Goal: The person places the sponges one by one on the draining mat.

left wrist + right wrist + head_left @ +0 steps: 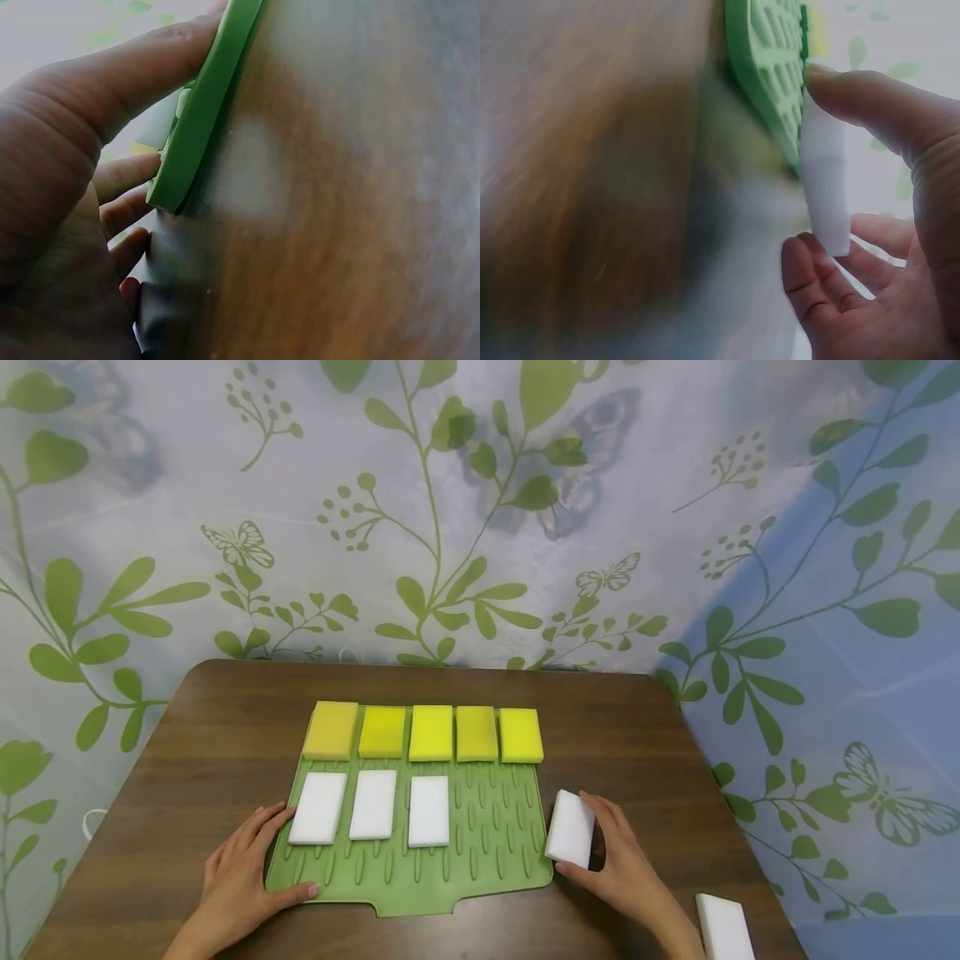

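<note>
**White sponge at the mat's right edge**

White sponge [571,828] sits tilted on the table [225,735], touching the right edge of the green mat [480,860]. The right hand [626,868] grips it, thumb [855,94] on one side and fingers [810,285] curled against the other. The left hand [243,872] lies flat at the mat's near-left corner, fingers straight, thumb [135,67] pressing on the mat. Three white sponges [372,804] and five yellow ones [431,732] lie in rows on the mat. Another white sponge [723,928] lies near the right wrist.
</note>
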The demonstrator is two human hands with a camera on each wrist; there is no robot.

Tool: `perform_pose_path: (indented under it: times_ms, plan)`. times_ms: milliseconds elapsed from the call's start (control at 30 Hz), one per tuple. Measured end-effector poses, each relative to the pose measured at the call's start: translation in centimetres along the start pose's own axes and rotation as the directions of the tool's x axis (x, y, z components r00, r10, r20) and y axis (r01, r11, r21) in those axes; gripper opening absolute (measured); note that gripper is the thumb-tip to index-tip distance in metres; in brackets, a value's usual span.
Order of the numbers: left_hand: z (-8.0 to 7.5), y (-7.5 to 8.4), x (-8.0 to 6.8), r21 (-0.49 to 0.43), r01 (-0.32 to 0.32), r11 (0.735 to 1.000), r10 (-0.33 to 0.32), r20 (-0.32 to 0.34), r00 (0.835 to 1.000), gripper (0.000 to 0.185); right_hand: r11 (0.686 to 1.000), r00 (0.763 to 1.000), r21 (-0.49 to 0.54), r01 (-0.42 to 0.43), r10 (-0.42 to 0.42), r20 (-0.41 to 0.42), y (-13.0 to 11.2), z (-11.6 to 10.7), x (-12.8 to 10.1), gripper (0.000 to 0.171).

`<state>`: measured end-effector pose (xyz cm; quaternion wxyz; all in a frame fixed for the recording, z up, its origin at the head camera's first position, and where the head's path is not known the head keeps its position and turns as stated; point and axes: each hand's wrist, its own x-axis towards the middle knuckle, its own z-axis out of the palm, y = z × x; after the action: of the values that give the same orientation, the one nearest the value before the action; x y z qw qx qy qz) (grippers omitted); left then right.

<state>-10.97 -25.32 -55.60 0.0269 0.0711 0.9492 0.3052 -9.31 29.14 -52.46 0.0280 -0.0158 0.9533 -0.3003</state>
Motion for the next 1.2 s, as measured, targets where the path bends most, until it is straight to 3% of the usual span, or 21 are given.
perform_pose_path:
  times_ms: [333, 633, 1200]
  plan:
    - [-0.2, 0.2, 0.0, 0.005, -0.004, 1.0, 0.004, 0.001, 1.0, 0.112, 0.993, 0.993, 0.085, 0.083, -0.089, 0.077, -3.0, 1.9, 3.4, 0.109]
    - [0.0, 0.0, 0.0, -0.019, -0.004, 1.0, 0.004, 0.001, 1.0, 0.112, 0.979, 0.967, 0.126, 0.163, -0.184, 0.175, -5.8, 3.4, 5.5, 0.107]
    - [0.1, 0.0, -0.1, -0.02, -0.011, 1.0, 0.011, -0.022, 1.0, 0.112, 0.972, 0.933, 0.1, 0.214, -0.234, 0.275, -7.3, 5.1, 7.4, 0.105]
